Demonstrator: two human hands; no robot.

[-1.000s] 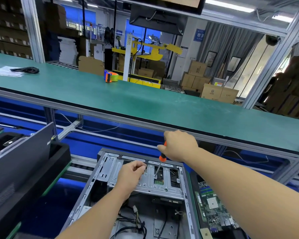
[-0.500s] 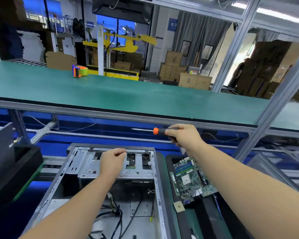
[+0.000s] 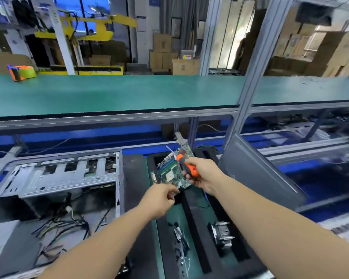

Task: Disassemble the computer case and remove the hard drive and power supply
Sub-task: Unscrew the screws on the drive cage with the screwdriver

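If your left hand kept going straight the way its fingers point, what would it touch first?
Probably the near edge of the circuit board: the left hand points up and right toward it, just below the screwdriver. Depth is unclear.

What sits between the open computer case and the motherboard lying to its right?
In the head view, a black foam strip separates the computer case from the motherboard.
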